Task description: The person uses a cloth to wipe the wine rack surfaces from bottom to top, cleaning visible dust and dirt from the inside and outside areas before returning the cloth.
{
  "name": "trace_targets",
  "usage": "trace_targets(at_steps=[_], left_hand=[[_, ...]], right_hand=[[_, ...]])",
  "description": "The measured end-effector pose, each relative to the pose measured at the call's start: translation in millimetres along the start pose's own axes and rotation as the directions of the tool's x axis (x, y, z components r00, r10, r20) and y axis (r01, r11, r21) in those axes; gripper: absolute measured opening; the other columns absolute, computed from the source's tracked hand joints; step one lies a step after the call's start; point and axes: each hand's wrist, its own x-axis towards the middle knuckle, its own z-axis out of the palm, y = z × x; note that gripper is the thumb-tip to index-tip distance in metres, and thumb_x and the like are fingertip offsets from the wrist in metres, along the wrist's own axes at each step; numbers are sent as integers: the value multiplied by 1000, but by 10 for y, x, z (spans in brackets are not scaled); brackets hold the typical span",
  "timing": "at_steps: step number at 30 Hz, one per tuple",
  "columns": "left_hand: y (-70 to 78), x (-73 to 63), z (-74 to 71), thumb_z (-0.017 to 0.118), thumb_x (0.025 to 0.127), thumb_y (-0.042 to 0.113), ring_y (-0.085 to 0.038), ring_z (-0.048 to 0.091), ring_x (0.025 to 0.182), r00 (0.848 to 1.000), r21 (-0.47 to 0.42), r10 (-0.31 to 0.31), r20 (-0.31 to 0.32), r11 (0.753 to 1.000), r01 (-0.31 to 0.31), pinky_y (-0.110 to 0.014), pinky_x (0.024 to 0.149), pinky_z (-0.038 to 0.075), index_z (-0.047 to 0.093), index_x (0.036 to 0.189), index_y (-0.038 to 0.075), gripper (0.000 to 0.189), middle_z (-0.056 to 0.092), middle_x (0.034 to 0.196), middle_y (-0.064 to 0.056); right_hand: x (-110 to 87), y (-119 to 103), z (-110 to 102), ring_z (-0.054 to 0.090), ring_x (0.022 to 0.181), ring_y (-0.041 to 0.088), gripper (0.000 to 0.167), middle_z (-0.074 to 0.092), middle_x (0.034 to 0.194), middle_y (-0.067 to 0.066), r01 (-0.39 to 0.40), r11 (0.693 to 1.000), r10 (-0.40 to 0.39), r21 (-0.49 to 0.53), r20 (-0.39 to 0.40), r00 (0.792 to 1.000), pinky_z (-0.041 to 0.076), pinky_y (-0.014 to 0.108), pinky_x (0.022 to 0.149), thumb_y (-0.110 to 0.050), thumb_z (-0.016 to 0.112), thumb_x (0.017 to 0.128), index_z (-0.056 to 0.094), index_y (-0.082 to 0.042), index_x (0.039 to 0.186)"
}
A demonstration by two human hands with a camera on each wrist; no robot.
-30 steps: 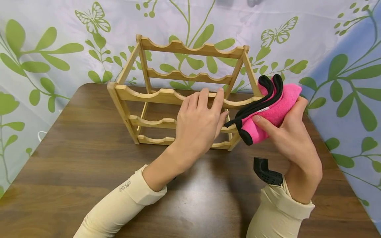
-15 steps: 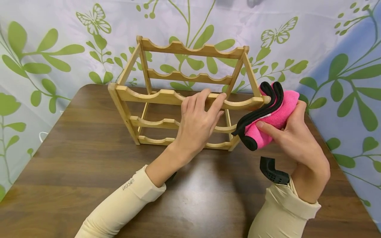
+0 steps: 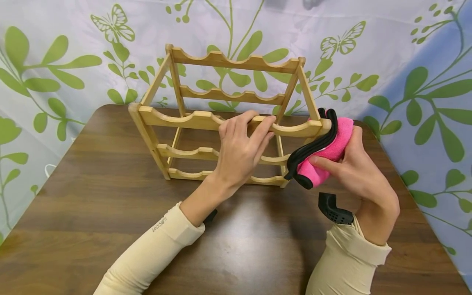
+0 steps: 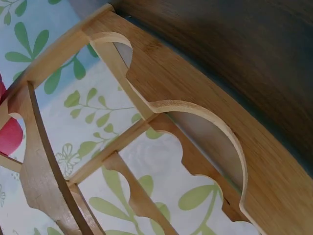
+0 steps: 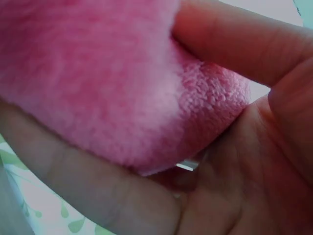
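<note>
A folded pink cloth (image 3: 332, 151) with black edging is in my right hand (image 3: 363, 176), gripped between thumb and fingers. It lies against the right front corner of a light wooden wine rack (image 3: 177, 119), and its black edge overlaps the corner post in the head view. Filling much of the right wrist view, the fluffy cloth (image 5: 107, 93) sits between thumb and fingers. My left hand (image 3: 237, 151) holds the rack's top front rail near its middle, fingers bent over the wood. The left wrist view shows the scalloped rails (image 4: 190, 93) from close up, with no fingers visible.
The rack stands on a dark brown wooden table (image 3: 92, 196), near its back edge. Behind hangs a pale curtain (image 3: 273, 24) printed with green leaves and butterflies. A black perforated piece (image 3: 333, 209) juts from the right cuff.
My right hand has brought the cloth a little down and left, round the rack's right front corner. The left hand's fingers have settled slightly lower over the top rail.
</note>
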Motion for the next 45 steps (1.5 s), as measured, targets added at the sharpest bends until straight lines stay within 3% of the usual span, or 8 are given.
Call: trace_targets(at_steps=[12,19,25,30,35,40,42,45], left_hand=[[-122,-34,-81,66,95,17,-33,50,96,999,-61,-8,-52,998,5,-49,85,34,69,116,7,23,55,110,-17],[-189,-45,-127,67,95,16,-33,51,95,999,-93,-4,-49,996,0,-50,85,33,69,115,7,23,55,111,-17],[-212,-53,-173,68,95,16,-33,51,94,999,-116,-6,-45,993,1,-51,84,33,70,114,6,22,56,111,-17],[-214,-75,-210,70,93,16,-34,51,95,997,-134,-25,-67,991,15,-51,86,33,70,112,6,22,56,109,-17],[-227,-96,-233,72,87,22,-34,52,96,994,-143,-31,-107,990,16,-51,86,32,69,109,6,27,56,107,-18],[-232,-98,-241,73,86,23,-34,53,95,990,-151,-22,-139,988,0,-51,85,32,69,108,7,28,57,105,-18],[-229,-99,-243,72,86,22,-34,54,94,987,-154,-26,-161,988,1,-51,85,32,70,106,7,26,57,104,-17],[-219,-104,-243,71,86,22,-33,54,93,978,-164,-40,-203,986,6,-50,85,31,71,102,7,22,58,101,-16]], right_hand=[[49,88,78,51,100,24,68,45,115,17,-62,998,63,-14,241,968,45,22,77,-17,74,90,20,-2,128],[99,138,127,53,99,26,67,43,117,17,-23,1000,27,-19,265,964,46,26,76,-13,78,86,26,-1,126],[97,155,89,54,95,27,67,49,114,17,-8,997,24,-78,204,979,49,25,71,-5,80,82,31,0,127],[74,154,24,51,98,20,67,48,119,16,42,994,-45,-101,-26,999,46,15,71,9,78,78,34,6,129],[116,54,51,56,103,17,73,55,125,8,232,972,-206,27,-368,907,48,16,79,22,75,69,44,1,132],[163,-75,97,57,111,33,67,57,128,22,530,788,-276,312,-591,758,51,27,88,23,72,68,51,4,129],[162,-113,106,55,112,36,65,57,127,24,582,727,-284,364,-612,738,53,27,86,21,73,69,51,7,129],[130,-144,113,54,113,34,63,58,127,22,565,742,-327,359,-543,774,55,24,79,16,73,75,52,7,134]])
